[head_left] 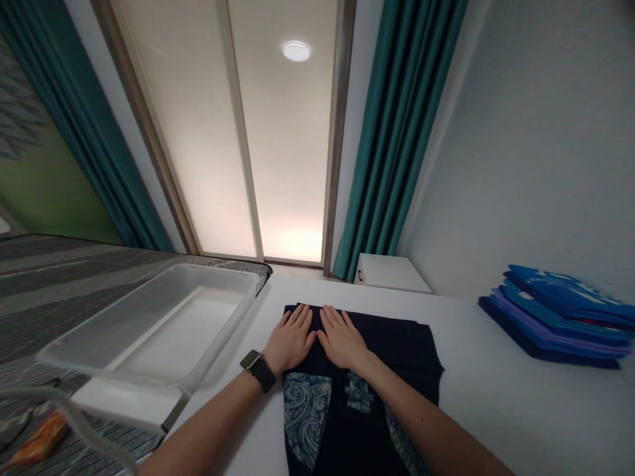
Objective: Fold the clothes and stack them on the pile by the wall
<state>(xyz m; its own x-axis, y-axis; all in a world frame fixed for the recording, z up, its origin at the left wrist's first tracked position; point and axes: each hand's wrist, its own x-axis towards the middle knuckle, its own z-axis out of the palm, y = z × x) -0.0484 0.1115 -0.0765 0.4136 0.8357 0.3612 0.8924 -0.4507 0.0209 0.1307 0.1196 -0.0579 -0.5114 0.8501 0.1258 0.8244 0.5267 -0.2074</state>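
A dark navy garment [387,340] with paisley-patterned patches lies partly folded on the white table [476,410]. My left hand [292,338] rests flat on its upper left part, fingers stretched out, with a dark watch on the wrist. Beside it, thumbs close together, my right hand [342,337] also presses flat on the cloth. Neither hand grips the fabric. My right forearm crosses over the lower right of the garment and hides some of the patterned cloth there.
At the right stands a stack of folded blue and purple clothes [560,317]. A translucent plastic bin [218,350] sits to the left, beside a bed with a grey striped cover [74,277]. Beyond the table are a white cabinet [391,271] and a teal curtain [391,145].
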